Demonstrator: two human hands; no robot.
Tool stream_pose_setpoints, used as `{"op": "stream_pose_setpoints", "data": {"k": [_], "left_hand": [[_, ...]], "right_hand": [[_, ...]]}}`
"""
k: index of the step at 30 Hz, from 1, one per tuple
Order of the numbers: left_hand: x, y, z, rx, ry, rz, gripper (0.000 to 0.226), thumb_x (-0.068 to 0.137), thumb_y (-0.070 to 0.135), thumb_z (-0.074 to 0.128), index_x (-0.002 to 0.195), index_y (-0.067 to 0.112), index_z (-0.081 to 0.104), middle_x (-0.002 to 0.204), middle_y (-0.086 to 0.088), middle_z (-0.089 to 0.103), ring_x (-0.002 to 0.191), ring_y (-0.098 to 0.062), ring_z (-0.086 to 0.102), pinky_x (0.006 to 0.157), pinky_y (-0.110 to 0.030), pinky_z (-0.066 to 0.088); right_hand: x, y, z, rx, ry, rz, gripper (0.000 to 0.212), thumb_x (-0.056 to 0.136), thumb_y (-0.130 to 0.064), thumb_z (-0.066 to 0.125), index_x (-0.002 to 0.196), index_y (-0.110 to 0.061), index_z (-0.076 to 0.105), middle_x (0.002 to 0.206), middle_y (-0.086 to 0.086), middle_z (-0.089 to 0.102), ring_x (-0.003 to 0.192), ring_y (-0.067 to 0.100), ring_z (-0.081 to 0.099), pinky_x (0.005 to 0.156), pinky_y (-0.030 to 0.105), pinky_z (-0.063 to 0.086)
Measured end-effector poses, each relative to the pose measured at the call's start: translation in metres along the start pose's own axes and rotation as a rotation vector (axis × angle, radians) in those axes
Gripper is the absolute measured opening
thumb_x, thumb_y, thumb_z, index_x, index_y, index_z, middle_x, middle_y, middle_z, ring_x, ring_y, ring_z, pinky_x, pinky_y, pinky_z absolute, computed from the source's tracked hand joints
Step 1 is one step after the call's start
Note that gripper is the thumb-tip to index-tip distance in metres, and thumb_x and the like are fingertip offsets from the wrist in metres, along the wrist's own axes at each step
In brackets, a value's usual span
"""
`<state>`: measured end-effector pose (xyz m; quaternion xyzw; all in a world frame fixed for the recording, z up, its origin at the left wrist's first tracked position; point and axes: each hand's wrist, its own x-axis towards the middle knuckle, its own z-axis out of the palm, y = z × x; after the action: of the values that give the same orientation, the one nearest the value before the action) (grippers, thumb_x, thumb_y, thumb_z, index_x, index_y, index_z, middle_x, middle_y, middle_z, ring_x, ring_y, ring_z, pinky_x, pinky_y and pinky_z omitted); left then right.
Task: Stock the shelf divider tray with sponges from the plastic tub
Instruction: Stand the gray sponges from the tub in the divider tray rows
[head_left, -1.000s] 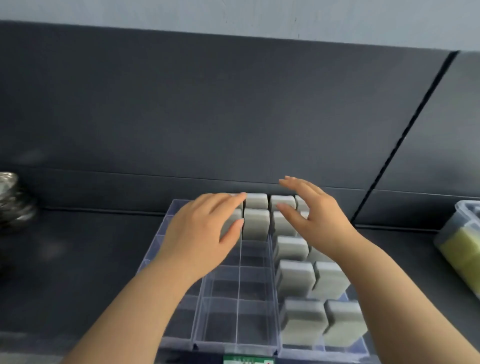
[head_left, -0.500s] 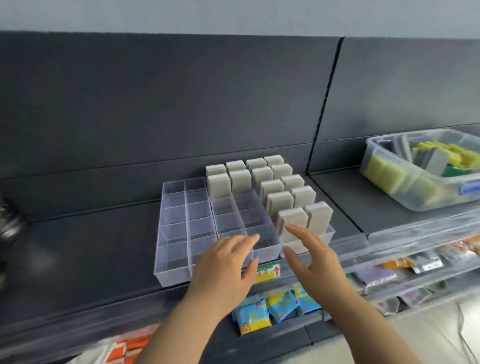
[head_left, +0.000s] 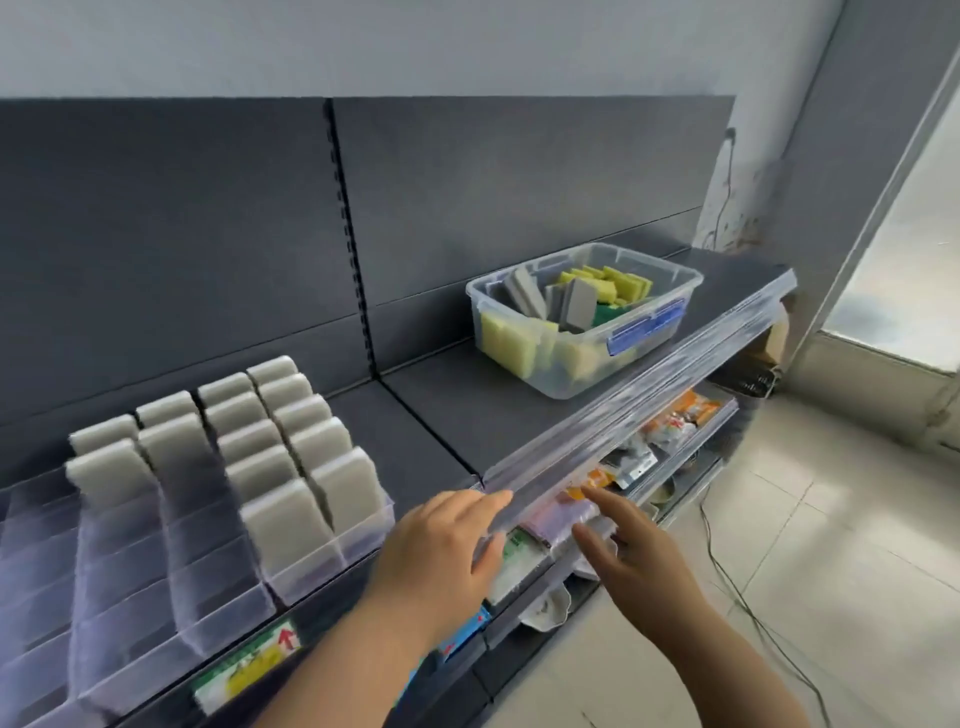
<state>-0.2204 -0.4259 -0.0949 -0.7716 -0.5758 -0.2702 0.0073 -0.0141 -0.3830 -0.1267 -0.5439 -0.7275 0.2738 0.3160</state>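
1. The shelf (head_left: 447, 395) runs ahead of both hands, and its clear front rail passes just by the left fingertips.
2. The tray (head_left: 218, 613) sits on the shelf to the left of the left hand. The two columns nearest that hand are full front to back. The columns farther left hold sponges only at the back, and their front cells are bare.
3. The tub (head_left: 644, 332) stands on the same shelf, beyond the hands and to their right, well apart from both.
4. Grey sponges (head_left: 291, 525) stand upright in the tray. More sponges (head_left: 576, 301), grey and yellow, lie jumbled in the tub.
5. The left hand (head_left: 441, 545) and right hand (head_left: 634, 551) are apart, fingers loosely straight, and hold nothing. The right one hangs lower, in front of the goods under the rail.
6. Step in hand, as I judge it: fetching the next sponge. That calls for a reach up and right over the tub rim to pinch a grey one, then carrying it to a bare front cell.
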Motion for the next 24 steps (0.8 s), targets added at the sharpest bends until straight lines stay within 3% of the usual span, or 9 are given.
{"op": "stream_pose_setpoints", "data": {"k": [3,7,11,13,19,22,24], "left_hand": [[0.052,0.024,0.045,-0.015,-0.034,0.003,0.035,0.082,0.023,0.061,0.116,0.018,0.064,0.106,0.004,0.067,0.095,-0.017,0.063,0.078,-0.029,0.052],[0.114,0.065,0.109,-0.067,-0.100,-0.003,0.038,0.092,0.031,0.048,0.129,0.028,0.052,0.123,0.013,0.057,0.113,-0.008,0.051,0.089,-0.024,0.040],[0.156,0.101,0.154,-0.099,-0.149,0.016,0.039,0.092,0.032,0.046,0.131,0.029,0.050,0.124,0.013,0.056,0.112,-0.008,0.051,0.089,-0.022,0.040],[0.173,0.113,0.165,-0.099,-0.152,0.056,0.038,0.090,0.031,0.047,0.127,0.027,0.055,0.119,0.011,0.059,0.107,-0.009,0.055,0.086,-0.024,0.043],[0.237,0.124,0.172,-0.090,-0.063,0.063,0.032,0.078,0.019,0.063,0.110,0.018,0.066,0.100,0.005,0.068,0.089,-0.014,0.064,0.072,-0.027,0.053],[0.271,0.118,0.175,-0.078,-0.014,0.082,0.035,0.077,0.014,0.069,0.112,0.015,0.065,0.100,0.002,0.068,0.090,-0.017,0.064,0.072,-0.031,0.054],[0.296,0.112,0.178,-0.067,0.025,0.081,0.036,0.079,0.015,0.068,0.115,0.015,0.064,0.102,0.001,0.067,0.093,-0.016,0.063,0.074,-0.031,0.054]], "right_hand": [[0.024,0.042,-0.043,0.019,-0.005,0.026,0.035,0.087,-0.039,0.058,0.118,-0.048,0.046,0.119,-0.027,0.047,0.113,0.000,0.045,0.094,0.022,0.036],[0.052,0.101,-0.106,0.019,0.003,0.083,0.034,0.085,-0.043,0.056,0.111,-0.058,0.040,0.105,-0.042,0.038,0.097,-0.012,0.041,0.084,0.012,0.035],[0.075,0.158,-0.146,-0.014,0.015,0.132,0.036,0.085,-0.042,0.057,0.121,-0.042,0.050,0.114,-0.026,0.049,0.107,-0.004,0.047,0.096,0.021,0.039],[0.086,0.177,-0.153,-0.012,-0.001,0.140,0.033,0.085,-0.045,0.056,0.117,-0.045,0.049,0.115,-0.023,0.051,0.108,-0.003,0.048,0.096,0.021,0.039],[0.143,0.191,-0.166,-0.028,-0.078,0.053,0.030,0.085,-0.043,0.056,0.104,-0.061,0.041,0.104,-0.039,0.044,0.100,-0.011,0.048,0.091,0.017,0.039],[0.182,0.187,-0.177,-0.050,-0.097,-0.012,0.030,0.085,-0.049,0.052,0.110,-0.059,0.041,0.101,-0.045,0.037,0.096,-0.023,0.043,0.083,0.006,0.032],[0.212,0.184,-0.186,-0.054,-0.125,-0.040,0.032,0.084,-0.052,0.050,0.113,-0.060,0.039,0.104,-0.045,0.036,0.098,-0.025,0.040,0.082,0.006,0.032]]}}
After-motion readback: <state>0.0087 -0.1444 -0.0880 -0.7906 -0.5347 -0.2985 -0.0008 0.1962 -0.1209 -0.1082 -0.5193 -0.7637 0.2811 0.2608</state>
